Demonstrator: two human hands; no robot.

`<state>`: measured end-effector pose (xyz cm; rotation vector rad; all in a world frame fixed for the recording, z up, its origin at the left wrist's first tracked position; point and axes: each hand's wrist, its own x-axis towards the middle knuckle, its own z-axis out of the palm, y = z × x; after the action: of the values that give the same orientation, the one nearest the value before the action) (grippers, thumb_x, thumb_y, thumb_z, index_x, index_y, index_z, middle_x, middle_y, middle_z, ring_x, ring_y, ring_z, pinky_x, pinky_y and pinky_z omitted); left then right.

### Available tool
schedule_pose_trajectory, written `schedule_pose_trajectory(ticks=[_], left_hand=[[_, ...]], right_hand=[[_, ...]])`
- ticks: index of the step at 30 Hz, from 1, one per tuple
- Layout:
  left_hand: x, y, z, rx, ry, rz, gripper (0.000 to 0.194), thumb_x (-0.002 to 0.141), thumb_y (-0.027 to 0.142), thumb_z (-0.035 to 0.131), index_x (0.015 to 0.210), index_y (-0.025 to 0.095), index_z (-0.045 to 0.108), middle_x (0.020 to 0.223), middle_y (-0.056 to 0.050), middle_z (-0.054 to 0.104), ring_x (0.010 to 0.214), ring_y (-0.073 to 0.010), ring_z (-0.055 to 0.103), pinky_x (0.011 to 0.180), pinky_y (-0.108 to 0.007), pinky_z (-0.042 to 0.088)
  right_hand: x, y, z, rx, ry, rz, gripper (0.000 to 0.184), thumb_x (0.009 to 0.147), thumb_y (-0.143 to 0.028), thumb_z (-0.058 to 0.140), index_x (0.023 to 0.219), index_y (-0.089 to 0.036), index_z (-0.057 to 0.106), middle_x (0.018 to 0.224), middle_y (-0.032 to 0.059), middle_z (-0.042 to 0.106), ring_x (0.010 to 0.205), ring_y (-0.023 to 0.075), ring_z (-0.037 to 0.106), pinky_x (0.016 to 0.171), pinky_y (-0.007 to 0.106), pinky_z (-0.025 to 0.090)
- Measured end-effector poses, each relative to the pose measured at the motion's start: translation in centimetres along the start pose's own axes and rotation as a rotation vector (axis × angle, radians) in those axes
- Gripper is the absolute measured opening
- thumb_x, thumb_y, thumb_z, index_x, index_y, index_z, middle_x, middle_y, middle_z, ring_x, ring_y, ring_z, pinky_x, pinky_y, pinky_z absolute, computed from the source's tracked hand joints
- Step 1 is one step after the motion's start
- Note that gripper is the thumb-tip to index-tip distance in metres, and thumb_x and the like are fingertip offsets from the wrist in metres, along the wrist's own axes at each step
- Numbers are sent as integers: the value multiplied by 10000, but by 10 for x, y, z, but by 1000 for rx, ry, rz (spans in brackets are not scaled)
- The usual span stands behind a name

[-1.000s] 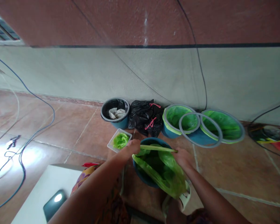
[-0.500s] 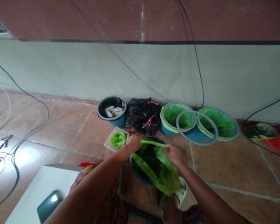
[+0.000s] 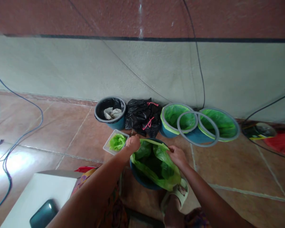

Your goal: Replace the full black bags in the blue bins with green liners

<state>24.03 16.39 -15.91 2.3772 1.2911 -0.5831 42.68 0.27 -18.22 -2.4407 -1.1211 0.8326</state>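
A green plastic bag [image 3: 165, 182] hangs open inside a blue bin [image 3: 139, 180] on the floor before me. My left hand [image 3: 133, 143] is closed on the bag's edge at the far left of the bin. On the right side, my right hand [image 3: 177, 155] grips the same edge. The bag's near side sags over the bin's front right rim. Just left of my left hand, a clear plastic container [image 3: 106, 146] holds crumpled green plastic [image 3: 118, 142]. My fingertips are partly hidden.
Against the wall stand a black-lined bin [image 3: 116, 124], tied black bags [image 3: 139, 115] and two green-lined bins [image 3: 167, 130]. A loose grey ring [image 3: 207, 145] leans across those two. A white surface [image 3: 38, 186] bearing a dark glossy object [image 3: 44, 213] is at lower left. Cables [image 3: 26, 136] cross the floor.
Both hands have lowered the bag's far edge toward the bin's back rim. The bag's mouth is wider, and its near side sits slightly higher. The view has shifted slightly.
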Motion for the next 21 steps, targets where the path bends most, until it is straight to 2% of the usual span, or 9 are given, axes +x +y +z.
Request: schedule_pose_trajectory(ticks=[4,6,8,10,12,14,17,21], left_hand=[[-1,-3,-5,-26,82,-52,358,865,161,386,1162,105,580,1049,-171,681,1032,-267,650,868,-371,515],[-7,5,-7,-36,124,-4,430,828,161,445,1250,139,530,1195,-148,634,1130,-257,596,943,-374,477],[-14,16,-9,-54,204,155,585,788,174,509,1367,203,434,1387,-101,510,1265,-243,482,1044,-381,398],[-19,29,-12,-80,281,378,696,769,208,549,1434,260,352,1492,-58,396,1334,-235,390,1097,-400,333],[-22,40,-13,-86,286,561,661,777,242,558,1417,267,390,1447,-58,461,1304,-240,420,1085,-426,334],[-21,48,-14,-49,209,624,464,812,248,525,1275,251,552,1236,-63,636,1184,-233,536,1054,-434,355],[-15,49,-14,8,135,551,256,840,208,478,981,218,691,939,-66,727,983,-212,646,993,-394,409],[-7,31,-15,4,155,288,268,858,196,457,975,203,698,977,-93,724,957,-217,668,860,-324,495]], right_hand=[[2,2,0,18,-1,-17,226,827,-274,533,908,-178,721,896,66,742,824,197,670,688,253,428],[1,-2,-2,27,3,-39,247,838,-300,511,864,-180,726,846,67,741,787,202,667,673,263,430],[-1,-8,-2,89,14,-79,257,832,-323,513,864,-187,729,836,61,742,765,197,665,675,265,439],[-5,-18,0,173,14,-141,262,823,-340,523,883,-195,732,845,54,745,745,190,665,679,265,449],[-9,-28,1,237,-19,-217,271,824,-359,524,880,-197,734,846,50,745,730,187,664,679,266,458],[-13,-35,1,294,-67,-275,282,830,-362,521,924,-196,729,884,48,746,760,187,671,695,262,467],[-15,-33,-5,241,-104,-272,281,813,-291,534,1011,-197,710,965,48,745,845,186,678,740,248,472],[-14,-15,-9,-196,-95,-147,303,772,-148,498,965,-195,726,945,82,745,879,219,683,741,272,460]])
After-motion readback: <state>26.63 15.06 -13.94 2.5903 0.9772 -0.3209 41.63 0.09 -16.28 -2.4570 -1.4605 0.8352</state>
